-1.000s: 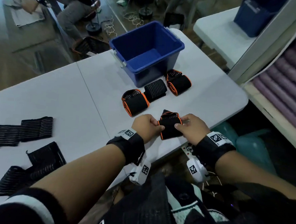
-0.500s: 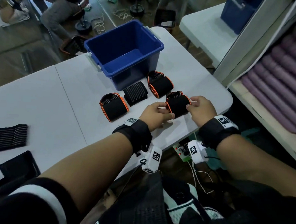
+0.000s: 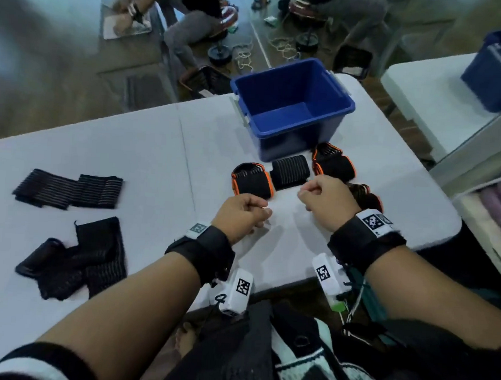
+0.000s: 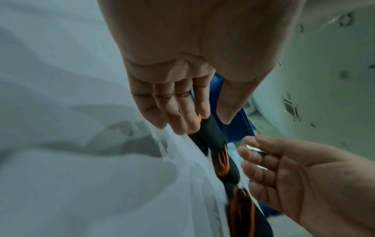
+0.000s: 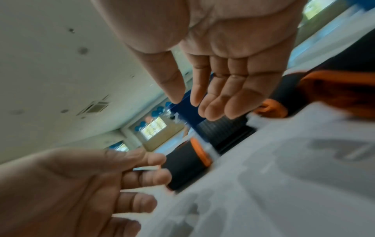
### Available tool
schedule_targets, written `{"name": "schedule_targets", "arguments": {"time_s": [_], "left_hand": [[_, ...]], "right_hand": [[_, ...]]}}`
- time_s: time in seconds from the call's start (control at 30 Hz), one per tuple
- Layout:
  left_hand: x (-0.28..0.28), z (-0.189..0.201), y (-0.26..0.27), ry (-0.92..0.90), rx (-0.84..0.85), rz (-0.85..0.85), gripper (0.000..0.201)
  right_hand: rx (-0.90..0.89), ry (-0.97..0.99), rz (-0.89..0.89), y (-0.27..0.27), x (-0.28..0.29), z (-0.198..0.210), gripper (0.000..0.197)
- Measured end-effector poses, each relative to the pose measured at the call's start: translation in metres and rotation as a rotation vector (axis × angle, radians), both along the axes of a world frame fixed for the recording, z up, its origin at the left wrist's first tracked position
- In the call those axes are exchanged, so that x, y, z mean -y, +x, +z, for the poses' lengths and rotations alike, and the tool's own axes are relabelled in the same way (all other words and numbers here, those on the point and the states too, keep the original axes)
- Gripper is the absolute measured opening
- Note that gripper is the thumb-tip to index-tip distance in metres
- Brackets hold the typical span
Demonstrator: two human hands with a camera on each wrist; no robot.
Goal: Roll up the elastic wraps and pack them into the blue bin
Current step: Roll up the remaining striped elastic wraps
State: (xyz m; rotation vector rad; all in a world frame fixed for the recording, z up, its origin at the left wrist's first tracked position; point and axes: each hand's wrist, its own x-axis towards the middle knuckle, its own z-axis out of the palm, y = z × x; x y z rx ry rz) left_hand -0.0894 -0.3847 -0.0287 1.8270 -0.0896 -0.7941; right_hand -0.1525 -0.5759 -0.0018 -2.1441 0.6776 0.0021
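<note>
The blue bin [image 3: 291, 110] stands empty at the table's far side. In front of it lie an orange-edged roll [image 3: 252, 184], a black striped roll [image 3: 291, 171] and another orange-edged roll [image 3: 333, 162]. A further orange-edged roll [image 3: 365, 196] lies partly hidden behind my right wrist. My left hand [image 3: 260, 210] hovers just in front of the first roll and holds nothing. My right hand [image 3: 307, 192] hovers near the striped roll, also holding nothing. In the wrist views the left fingers [image 4: 182, 112] and right fingers [image 5: 213, 96] hang relaxed above the rolls.
Unrolled wraps lie at the left: a flat striped one [image 3: 69, 189] and a black pile [image 3: 74, 259]. The white table [image 3: 158, 161] ends close on the right. A second table with another blue bin [image 3: 496, 72] stands far right. People sit beyond the table.
The orange-edged roll that both hands held has been set down at the right end of the row. Both hands let go and drew back toward me.
</note>
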Motion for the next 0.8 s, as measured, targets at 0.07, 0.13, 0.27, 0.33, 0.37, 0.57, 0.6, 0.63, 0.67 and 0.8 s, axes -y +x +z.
{"name": "schedule_targets", "arguments": {"time_s": [0.07,0.13,0.27,0.33,0.37,0.57,0.6,0.63,0.67,0.8], "left_hand": [[-0.040,0.003,0.006,0.009,0.011,0.118,0.016],[-0.086,0.008,0.010,0.025,0.030,0.232,0.017],[-0.182,0.012,0.012,0.087,0.084,0.431,0.016],[-0.228,0.012,0.007,0.107,0.113,0.538,0.016],[-0.248,0.013,0.004,0.120,0.131,0.595,0.014],[-0.329,0.011,-0.019,0.242,0.239,0.834,0.008],[-0.336,0.009,-0.022,0.259,0.255,0.846,0.008],[-0.342,0.007,-0.025,0.292,0.276,0.840,0.010],[-0.346,0.005,-0.027,0.339,0.295,0.811,0.012],[-0.349,-0.006,-0.031,0.574,0.359,0.582,0.024]], "right_hand": [[-0.021,-0.001,0.150,0.022,-0.041,-0.004,0.014],[-0.049,-0.008,0.286,0.040,-0.084,-0.009,0.011],[-0.079,-0.022,0.523,0.068,-0.164,-0.015,0.005],[-0.106,-0.014,0.627,0.076,-0.198,-0.016,0.006],[-0.109,-0.019,0.671,0.080,-0.214,-0.016,0.006],[-0.099,-0.068,0.839,0.094,-0.286,-0.022,0.012],[-0.097,-0.080,0.860,0.096,-0.294,-0.023,0.012],[-0.098,-0.092,0.881,0.098,-0.302,-0.023,0.011],[-0.100,-0.102,0.904,0.100,-0.310,-0.023,0.011],[-0.100,-0.188,1.006,0.103,-0.333,-0.028,0.011]]}}
